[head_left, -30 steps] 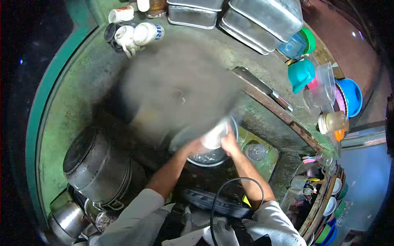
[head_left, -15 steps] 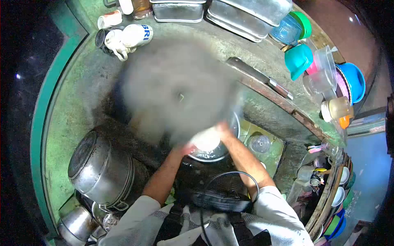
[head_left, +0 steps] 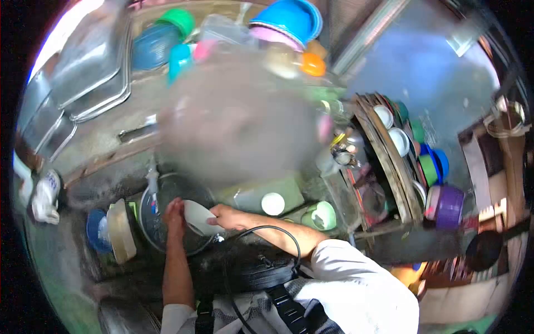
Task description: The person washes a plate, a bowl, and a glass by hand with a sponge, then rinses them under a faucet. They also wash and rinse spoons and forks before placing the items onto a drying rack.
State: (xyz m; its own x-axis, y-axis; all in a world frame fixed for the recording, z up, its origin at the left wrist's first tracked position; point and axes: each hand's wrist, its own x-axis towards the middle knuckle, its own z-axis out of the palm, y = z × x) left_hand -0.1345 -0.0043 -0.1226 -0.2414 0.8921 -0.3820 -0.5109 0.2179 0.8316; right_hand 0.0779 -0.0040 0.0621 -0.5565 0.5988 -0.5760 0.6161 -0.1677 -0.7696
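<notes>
A white plate or shallow bowl [head_left: 198, 215] is tilted over a round metal basin [head_left: 146, 225]. My right hand [head_left: 226, 217] grips its right edge, fingers closed on the rim. At its left edge my left hand [head_left: 175, 214] is closed against it, the fingertips partly hidden by the angle. A tap [head_left: 152, 183] stands at the basin's back left, above the water. Left of the basin are a cream plastic tub [head_left: 120, 234] and a blue bowl [head_left: 98, 229]. A large grey blur covers the middle of the view, hiding part of the basin's far side.
A white bowl [head_left: 272, 204] and a pale green container [head_left: 321, 216] stand right of the basin. Metal trays [head_left: 92, 72] sit on the ledge at upper left, with blue tubs [head_left: 292, 22] farther along. A wooden rack [head_left: 384, 161] holds dishes at the right.
The view has swung to the right, so the basin and hands appear farther left. The white dish now stands tilted on edge between my hands; before, it showed as a rounder face.
</notes>
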